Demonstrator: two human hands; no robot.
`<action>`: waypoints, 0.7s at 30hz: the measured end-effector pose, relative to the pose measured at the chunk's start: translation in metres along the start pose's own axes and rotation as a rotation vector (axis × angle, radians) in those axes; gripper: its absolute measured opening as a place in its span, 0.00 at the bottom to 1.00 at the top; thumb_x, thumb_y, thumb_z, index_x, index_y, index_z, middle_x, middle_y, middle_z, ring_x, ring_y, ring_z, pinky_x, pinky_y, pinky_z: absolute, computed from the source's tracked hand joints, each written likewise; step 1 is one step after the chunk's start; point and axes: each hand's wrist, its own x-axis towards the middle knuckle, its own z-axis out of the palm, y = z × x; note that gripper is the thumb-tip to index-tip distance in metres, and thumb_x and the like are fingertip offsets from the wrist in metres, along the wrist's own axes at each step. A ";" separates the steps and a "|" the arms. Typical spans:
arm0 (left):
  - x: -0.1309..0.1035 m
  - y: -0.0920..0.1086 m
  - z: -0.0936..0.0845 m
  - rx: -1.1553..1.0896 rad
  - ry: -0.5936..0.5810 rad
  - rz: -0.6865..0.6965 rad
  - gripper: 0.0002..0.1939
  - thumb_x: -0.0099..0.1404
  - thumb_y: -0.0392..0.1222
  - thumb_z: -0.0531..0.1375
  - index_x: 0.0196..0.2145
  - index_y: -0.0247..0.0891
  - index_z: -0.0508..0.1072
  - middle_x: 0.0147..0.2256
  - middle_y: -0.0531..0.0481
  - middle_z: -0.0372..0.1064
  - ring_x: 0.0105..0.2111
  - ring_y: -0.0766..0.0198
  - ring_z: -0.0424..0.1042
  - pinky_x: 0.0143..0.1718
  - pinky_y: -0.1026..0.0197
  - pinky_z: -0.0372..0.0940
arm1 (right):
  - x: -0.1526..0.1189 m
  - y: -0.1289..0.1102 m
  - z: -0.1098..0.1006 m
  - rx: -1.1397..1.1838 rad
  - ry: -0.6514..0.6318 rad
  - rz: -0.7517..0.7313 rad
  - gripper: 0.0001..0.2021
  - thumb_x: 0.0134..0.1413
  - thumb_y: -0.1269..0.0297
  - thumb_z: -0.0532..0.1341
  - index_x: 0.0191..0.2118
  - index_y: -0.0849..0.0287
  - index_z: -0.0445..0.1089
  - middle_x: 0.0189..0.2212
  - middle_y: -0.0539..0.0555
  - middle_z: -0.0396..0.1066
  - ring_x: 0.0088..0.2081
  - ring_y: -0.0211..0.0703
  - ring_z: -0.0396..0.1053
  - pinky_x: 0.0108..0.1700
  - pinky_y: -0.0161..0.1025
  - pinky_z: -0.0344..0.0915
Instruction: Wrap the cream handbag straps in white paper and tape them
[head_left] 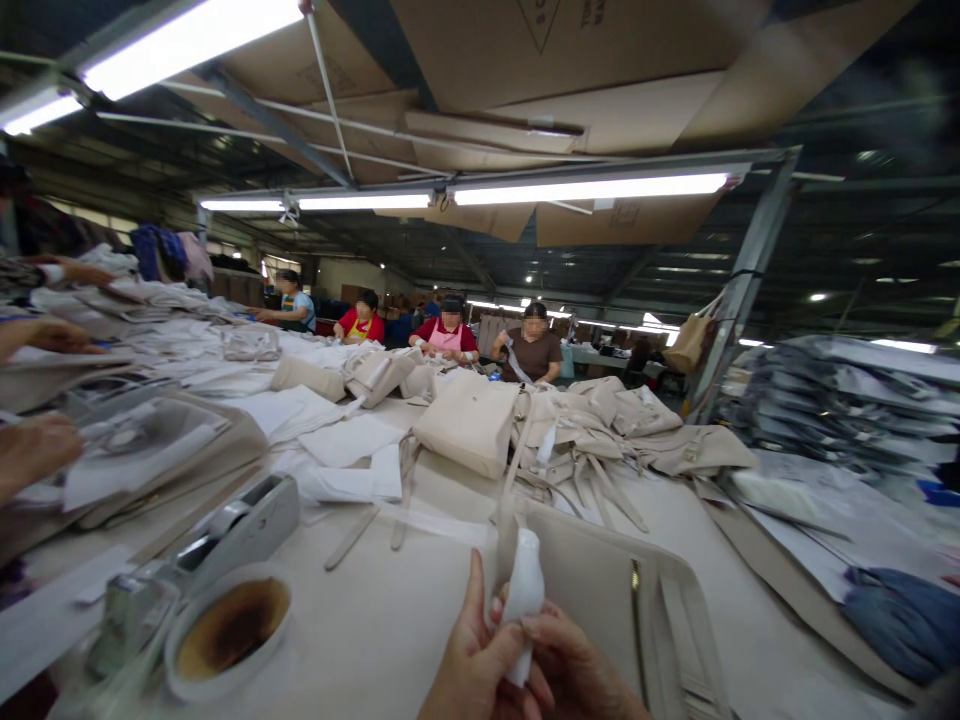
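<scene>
Both hands meet low at the table's near edge — the left hand (469, 670) wraps its fingers round the lower half of a small white bottle (523, 600), the right hand (574, 670) pinches it from the other side, both closed on it. Best kept upright and steady over the cream bag (600, 590) lying just beyond (any drip would show). It's plain white, smooth, narrowing to a rounded cap.

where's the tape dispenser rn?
Head view, lower left: the tape dispenser sits on the table, just behind the white bowl with brown residue, left of the hands holding the small white bottle.
</scene>
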 end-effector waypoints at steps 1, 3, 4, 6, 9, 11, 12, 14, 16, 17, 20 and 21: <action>0.002 -0.003 -0.003 -0.050 -0.024 -0.001 0.58 0.64 0.53 0.58 0.60 0.41 0.08 0.18 0.55 0.72 0.13 0.63 0.70 0.12 0.72 0.56 | 0.002 0.001 0.001 0.021 -0.027 -0.017 0.14 0.40 0.63 0.67 0.36 0.64 0.72 0.14 0.47 0.68 0.14 0.35 0.65 0.19 0.31 0.62; 0.004 -0.006 -0.007 -0.149 -0.093 -0.019 0.54 0.65 0.51 0.58 0.63 0.41 0.14 0.18 0.54 0.73 0.13 0.64 0.70 0.12 0.74 0.54 | 0.006 0.003 0.002 0.065 -0.084 -0.061 0.13 0.40 0.65 0.68 0.35 0.63 0.71 0.20 0.49 0.71 0.19 0.36 0.68 0.23 0.31 0.64; 0.004 -0.005 -0.008 -0.188 -0.134 -0.029 0.50 0.65 0.50 0.59 0.65 0.40 0.22 0.19 0.53 0.73 0.13 0.65 0.70 0.12 0.74 0.53 | 0.009 0.005 0.002 0.084 -0.123 -0.080 0.13 0.40 0.65 0.69 0.34 0.62 0.70 0.22 0.49 0.71 0.21 0.35 0.69 0.24 0.30 0.64; 0.001 0.001 -0.007 -0.236 -0.200 -0.038 0.37 0.66 0.47 0.59 0.63 0.39 0.40 0.21 0.52 0.74 0.14 0.68 0.70 0.12 0.76 0.52 | 0.016 0.008 0.000 0.104 -0.210 -0.105 0.13 0.42 0.62 0.69 0.34 0.61 0.69 0.21 0.47 0.69 0.19 0.33 0.67 0.22 0.28 0.62; -0.004 0.010 -0.003 -0.254 -0.246 -0.028 0.24 0.68 0.43 0.57 0.56 0.42 0.51 0.25 0.50 0.76 0.18 0.71 0.73 0.15 0.77 0.55 | 0.023 0.012 -0.004 0.147 -0.295 -0.107 0.13 0.44 0.59 0.69 0.33 0.58 0.67 0.19 0.44 0.66 0.14 0.29 0.61 0.17 0.26 0.57; -0.004 0.012 0.000 -0.267 -0.257 -0.013 0.26 0.67 0.43 0.59 0.56 0.44 0.49 0.26 0.51 0.76 0.19 0.70 0.74 0.15 0.77 0.55 | 0.023 0.013 -0.007 0.198 -0.290 -0.094 0.13 0.42 0.60 0.70 0.31 0.58 0.67 0.20 0.44 0.67 0.16 0.29 0.64 0.19 0.26 0.61; -0.003 0.010 0.001 -0.286 -0.257 0.001 0.29 0.65 0.44 0.60 0.57 0.45 0.48 0.26 0.52 0.76 0.19 0.69 0.74 0.14 0.76 0.55 | 0.023 0.014 -0.008 0.220 -0.274 -0.080 0.14 0.41 0.61 0.71 0.30 0.58 0.66 0.21 0.44 0.67 0.18 0.30 0.66 0.21 0.27 0.63; 0.001 0.003 0.001 -0.340 -0.248 0.036 0.34 0.63 0.44 0.63 0.58 0.47 0.46 0.26 0.54 0.75 0.17 0.69 0.73 0.12 0.76 0.53 | 0.021 0.014 -0.010 0.258 -0.215 -0.064 0.14 0.38 0.63 0.72 0.28 0.58 0.66 0.22 0.44 0.69 0.22 0.32 0.70 0.25 0.28 0.66; 0.004 -0.004 0.000 -0.378 -0.245 0.058 0.35 0.61 0.45 0.64 0.58 0.47 0.47 0.25 0.55 0.75 0.14 0.69 0.71 0.10 0.76 0.51 | 0.019 0.015 -0.011 0.276 -0.157 -0.071 0.15 0.36 0.65 0.73 0.29 0.57 0.67 0.23 0.43 0.70 0.22 0.31 0.70 0.26 0.28 0.67; 0.006 -0.007 0.000 -0.380 -0.249 0.057 0.35 0.62 0.45 0.64 0.58 0.46 0.47 0.24 0.54 0.75 0.13 0.70 0.70 0.10 0.76 0.50 | 0.018 0.015 -0.011 0.275 -0.139 -0.080 0.16 0.34 0.66 0.74 0.31 0.57 0.68 0.23 0.42 0.70 0.21 0.30 0.68 0.24 0.27 0.66; 0.006 -0.010 -0.002 -0.335 -0.255 0.032 0.35 0.63 0.47 0.62 0.59 0.43 0.46 0.21 0.52 0.74 0.12 0.70 0.67 0.09 0.77 0.50 | 0.014 0.011 -0.009 0.231 -0.121 -0.073 0.23 0.34 0.64 0.74 0.40 0.54 0.70 0.22 0.41 0.70 0.15 0.27 0.61 0.17 0.24 0.58; 0.005 -0.010 -0.003 -0.310 -0.246 0.022 0.38 0.63 0.47 0.62 0.61 0.43 0.43 0.21 0.52 0.74 0.12 0.70 0.68 0.10 0.77 0.52 | 0.011 0.008 -0.007 0.220 -0.115 -0.061 0.25 0.35 0.62 0.74 0.43 0.53 0.70 0.22 0.42 0.71 0.14 0.26 0.59 0.16 0.24 0.55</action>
